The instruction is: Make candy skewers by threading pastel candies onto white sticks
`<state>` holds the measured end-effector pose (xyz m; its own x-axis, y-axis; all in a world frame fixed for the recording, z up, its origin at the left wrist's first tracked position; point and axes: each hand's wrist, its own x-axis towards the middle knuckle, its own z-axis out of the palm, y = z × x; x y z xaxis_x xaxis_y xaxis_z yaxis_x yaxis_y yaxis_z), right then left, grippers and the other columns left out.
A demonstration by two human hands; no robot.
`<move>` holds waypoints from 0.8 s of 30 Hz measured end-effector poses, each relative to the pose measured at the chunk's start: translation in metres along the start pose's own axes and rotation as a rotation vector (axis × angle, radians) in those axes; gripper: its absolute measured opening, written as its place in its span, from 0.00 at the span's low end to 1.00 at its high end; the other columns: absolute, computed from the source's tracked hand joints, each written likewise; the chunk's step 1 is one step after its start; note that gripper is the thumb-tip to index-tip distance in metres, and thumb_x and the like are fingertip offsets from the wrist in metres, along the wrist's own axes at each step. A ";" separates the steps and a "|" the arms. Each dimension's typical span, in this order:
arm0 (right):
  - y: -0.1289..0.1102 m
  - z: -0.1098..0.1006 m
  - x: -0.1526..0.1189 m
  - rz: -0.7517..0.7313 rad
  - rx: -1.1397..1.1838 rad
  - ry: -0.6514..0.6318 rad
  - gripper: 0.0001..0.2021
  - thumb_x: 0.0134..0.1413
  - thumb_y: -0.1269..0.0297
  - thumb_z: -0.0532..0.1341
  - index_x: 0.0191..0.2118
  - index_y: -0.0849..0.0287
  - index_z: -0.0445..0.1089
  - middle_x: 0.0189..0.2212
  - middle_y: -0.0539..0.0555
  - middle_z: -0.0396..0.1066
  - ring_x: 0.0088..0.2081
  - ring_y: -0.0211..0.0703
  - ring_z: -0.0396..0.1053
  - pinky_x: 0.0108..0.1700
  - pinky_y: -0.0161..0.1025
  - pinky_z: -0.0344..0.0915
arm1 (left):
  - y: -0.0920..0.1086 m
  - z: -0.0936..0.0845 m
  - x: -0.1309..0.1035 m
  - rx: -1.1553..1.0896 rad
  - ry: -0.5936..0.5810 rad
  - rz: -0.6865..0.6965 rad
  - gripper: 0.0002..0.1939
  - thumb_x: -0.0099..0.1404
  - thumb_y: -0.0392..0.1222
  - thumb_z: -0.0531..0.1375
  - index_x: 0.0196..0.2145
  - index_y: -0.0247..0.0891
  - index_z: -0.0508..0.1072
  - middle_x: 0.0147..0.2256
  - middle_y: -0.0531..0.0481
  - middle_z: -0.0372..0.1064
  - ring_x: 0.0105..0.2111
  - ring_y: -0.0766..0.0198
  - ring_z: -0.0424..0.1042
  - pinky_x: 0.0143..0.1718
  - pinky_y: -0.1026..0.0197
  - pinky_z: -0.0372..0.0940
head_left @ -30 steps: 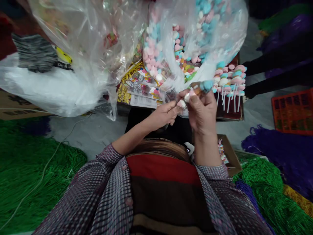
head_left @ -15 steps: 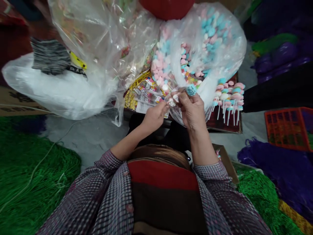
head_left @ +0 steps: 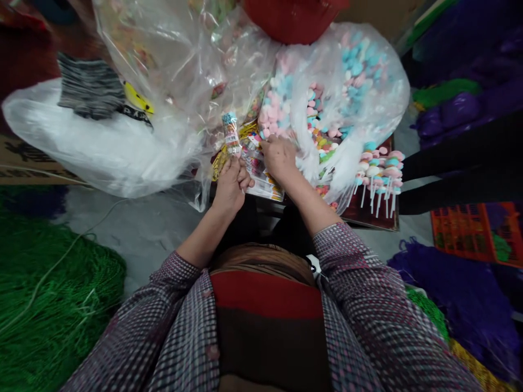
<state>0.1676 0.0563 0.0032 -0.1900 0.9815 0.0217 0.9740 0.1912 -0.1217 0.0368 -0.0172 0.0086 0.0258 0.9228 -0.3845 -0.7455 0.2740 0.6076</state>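
Observation:
My left hand is closed round the lower end of a wrapped marshmallow lollipop. The sweet stands upright in its clear printed wrapper, with a blue top. To its right, my right hand is over the printed clear wrappers, fingers bent together beside the yellow twist ties. Whatever its fingertips pinch is too small to make out. Behind that hand lies a clear bag of pink, white and blue marshmallows.
Marshmallow skewers on white sticks lie at the table's right end. Large clear bags fill the left, with a striped grey cloth on top. A red basin stands behind. Green netting and an orange crate are on the floor.
My hands have moved apart. The left has shifted left and now holds the lollipop upright, which was in the right hand before. My right hand has moved left to the twist ties.

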 end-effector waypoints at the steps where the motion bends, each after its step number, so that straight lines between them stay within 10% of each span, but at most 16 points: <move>1: -0.001 0.002 0.003 0.001 -0.021 -0.011 0.17 0.66 0.74 0.49 0.46 0.66 0.76 0.46 0.67 0.76 0.48 0.55 0.71 0.49 0.49 0.66 | 0.000 0.000 0.000 -0.004 0.003 -0.006 0.19 0.78 0.44 0.50 0.28 0.39 0.66 0.14 0.64 0.46 0.12 0.74 0.46 0.19 0.70 0.55; 10: 0.013 0.022 0.014 0.018 0.063 0.086 0.14 0.69 0.68 0.49 0.46 0.65 0.71 0.47 0.67 0.73 0.51 0.55 0.70 0.53 0.51 0.66 | 0.002 -0.001 0.002 -0.025 0.002 -0.045 0.19 0.78 0.44 0.49 0.28 0.38 0.67 0.14 0.64 0.47 0.12 0.74 0.48 0.20 0.69 0.58; 15: 0.024 0.022 0.010 0.067 0.474 0.193 0.06 0.65 0.67 0.54 0.37 0.58 0.66 0.33 0.55 0.73 0.37 0.44 0.71 0.47 0.44 0.67 | 0.000 -0.003 0.003 -0.010 -0.002 -0.029 0.18 0.77 0.45 0.52 0.28 0.38 0.67 0.14 0.64 0.47 0.12 0.75 0.48 0.21 0.69 0.59; 24: -0.004 -0.014 -0.030 0.033 0.931 0.306 0.04 0.57 0.68 0.58 0.31 0.58 0.68 0.26 0.44 0.67 0.31 0.34 0.64 0.39 0.32 0.64 | 0.002 -0.005 0.005 0.222 -0.075 -0.022 0.16 0.66 0.47 0.66 0.29 0.39 0.65 0.12 0.67 0.48 0.11 0.76 0.47 0.17 0.71 0.57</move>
<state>0.1715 0.0264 0.0172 0.0041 0.9696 0.2446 0.4663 0.2145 -0.8582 0.0322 -0.0133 0.0044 0.0962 0.9311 -0.3518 -0.5800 0.3397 0.7404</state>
